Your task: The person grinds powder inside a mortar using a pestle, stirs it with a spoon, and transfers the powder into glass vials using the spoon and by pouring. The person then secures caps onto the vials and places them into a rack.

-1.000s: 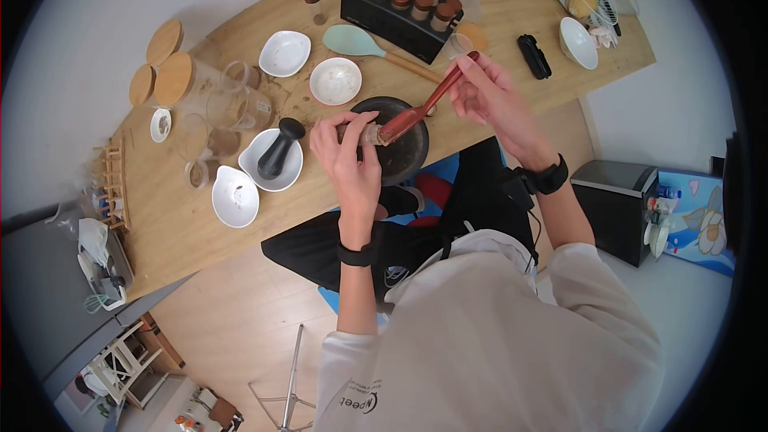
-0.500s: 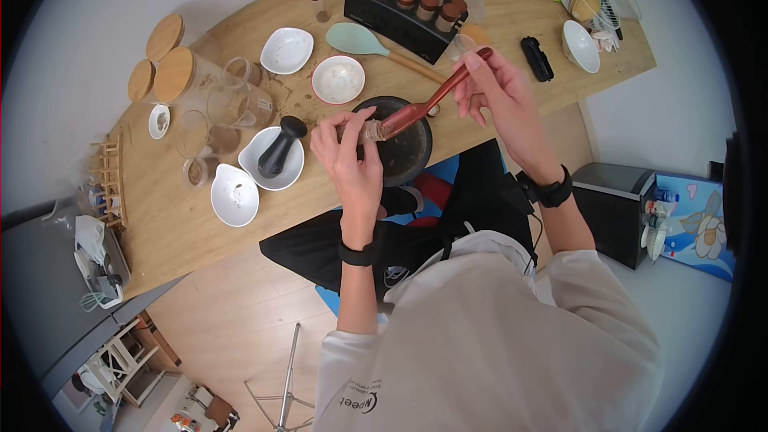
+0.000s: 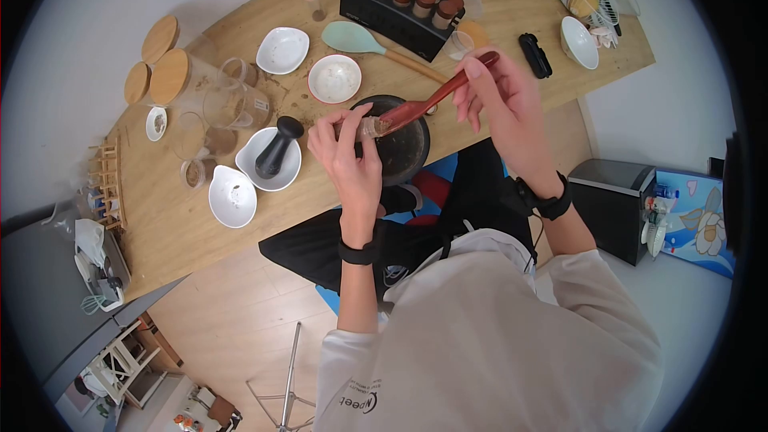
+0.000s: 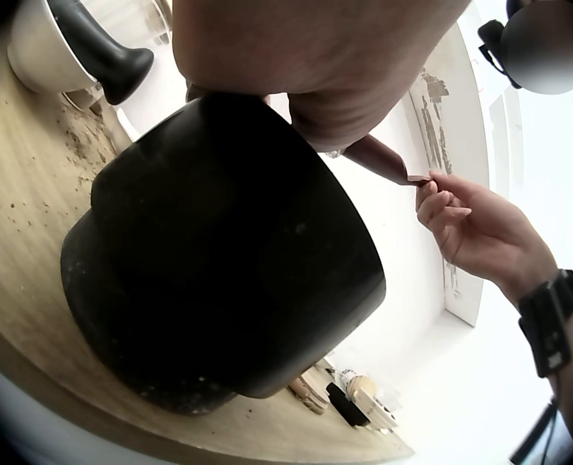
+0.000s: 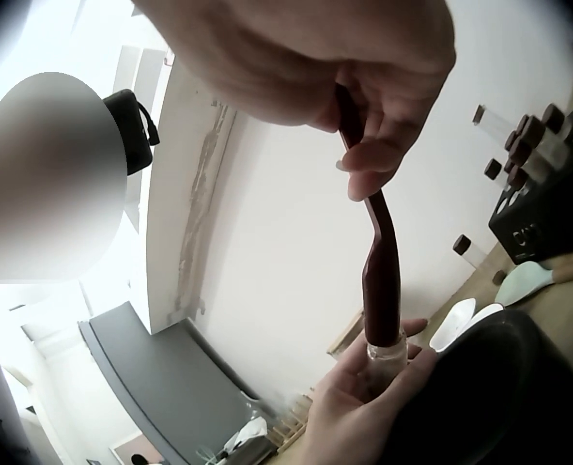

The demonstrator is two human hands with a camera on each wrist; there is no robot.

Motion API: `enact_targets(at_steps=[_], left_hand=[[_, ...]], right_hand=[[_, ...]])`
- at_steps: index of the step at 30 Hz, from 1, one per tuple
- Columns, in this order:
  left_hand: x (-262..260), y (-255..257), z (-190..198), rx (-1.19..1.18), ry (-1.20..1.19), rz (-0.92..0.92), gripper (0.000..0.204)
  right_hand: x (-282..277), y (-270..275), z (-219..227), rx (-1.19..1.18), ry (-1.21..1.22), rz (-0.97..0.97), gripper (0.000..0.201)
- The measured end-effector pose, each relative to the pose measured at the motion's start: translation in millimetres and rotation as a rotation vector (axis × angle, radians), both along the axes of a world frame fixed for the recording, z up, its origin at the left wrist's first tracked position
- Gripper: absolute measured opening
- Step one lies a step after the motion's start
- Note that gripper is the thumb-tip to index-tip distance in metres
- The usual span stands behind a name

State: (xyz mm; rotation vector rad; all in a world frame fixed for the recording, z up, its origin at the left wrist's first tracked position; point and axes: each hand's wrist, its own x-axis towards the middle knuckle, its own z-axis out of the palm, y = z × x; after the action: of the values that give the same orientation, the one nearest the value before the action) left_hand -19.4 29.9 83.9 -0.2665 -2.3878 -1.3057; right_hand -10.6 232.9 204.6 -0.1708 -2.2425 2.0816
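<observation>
My left hand (image 3: 350,156) holds a small glass jar (image 3: 370,128) tilted over the black mortar (image 3: 406,152). Brown material shows near the jar's mouth. The fingers of my right hand (image 3: 510,108) pinch a red-brown spoon (image 3: 436,98) by its handle. Its long, narrow head meets the mouth of the jar, as the right wrist view also shows, with the spoon (image 5: 383,281) pointing down into the jar (image 5: 388,360). In the left wrist view the dark mortar (image 4: 228,262) fills the middle and hides the jar.
Left of the mortar, a black pestle (image 3: 276,152) leans in a white bowl (image 3: 293,172), beside another white bowl (image 3: 233,208). A red-rimmed bowl (image 3: 335,80), a green spatula (image 3: 352,38) and a black rack (image 3: 392,16) of brown-capped jars stand behind. Wooden-lidded canisters (image 3: 170,78) stand at left.
My right hand has shifted a little to the right, and the spoon lies at a flatter angle. The jar stays in my left hand over the mortar, its mouth still at the spoon.
</observation>
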Motion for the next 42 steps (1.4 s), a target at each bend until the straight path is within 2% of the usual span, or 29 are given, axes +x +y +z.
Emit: enact_targets(at_steps=[5, 21, 23, 26, 29, 30, 32, 33, 35, 39, 42], left_hand=[[-1, 0, -1, 0.008, -0.001, 0.002, 0.041], [-1, 1, -1, 0.002, -0.009, 0.022, 0.04], [-1, 0, -1, -0.003, 0.003, 0.018, 0.04], [-2, 0, -1, 0.002, 0.017, 0.018, 0.038], [-6, 0, -3, 0.104, 0.055, 0.025, 0.03], [-6, 1, -1, 0.107, 0.056, 0.025, 0.03], [-6, 2, 4, 0.33, -0.026, 0.061, 0.024], [-6, 1, 5, 0.33, -0.028, 0.062, 0.024], [-6, 1, 5, 0.521, -0.147, 0.123, 0.025], [-7, -9, -7, 0.432, -0.136, 0.115, 0.026], [-4, -12, -9, 0.399, -0.147, 0.1, 0.024]], right_hand=[[10, -13, 6, 0.155, 0.144, 0.001, 0.017], [22, -17, 13, 0.413, 0.307, 0.104, 0.013], [22, -16, 14, 0.512, 0.326, 0.128, 0.013], [24, -15, 13, 0.386, 0.305, 0.092, 0.014], [21, -10, 8, 0.424, 0.383, 0.049, 0.014], [20, -9, 10, 0.427, 0.383, 0.049, 0.014], [19, -8, 14, 0.677, 0.249, 0.149, 0.013], [18, -9, 13, 0.678, 0.248, 0.15, 0.013], [14, -13, 7, 0.677, 0.163, 0.275, 0.011], [4, -15, -10, 0.677, 0.14, 0.317, 0.012], [0, -20, -18, 0.625, 0.031, 0.371, 0.015]])
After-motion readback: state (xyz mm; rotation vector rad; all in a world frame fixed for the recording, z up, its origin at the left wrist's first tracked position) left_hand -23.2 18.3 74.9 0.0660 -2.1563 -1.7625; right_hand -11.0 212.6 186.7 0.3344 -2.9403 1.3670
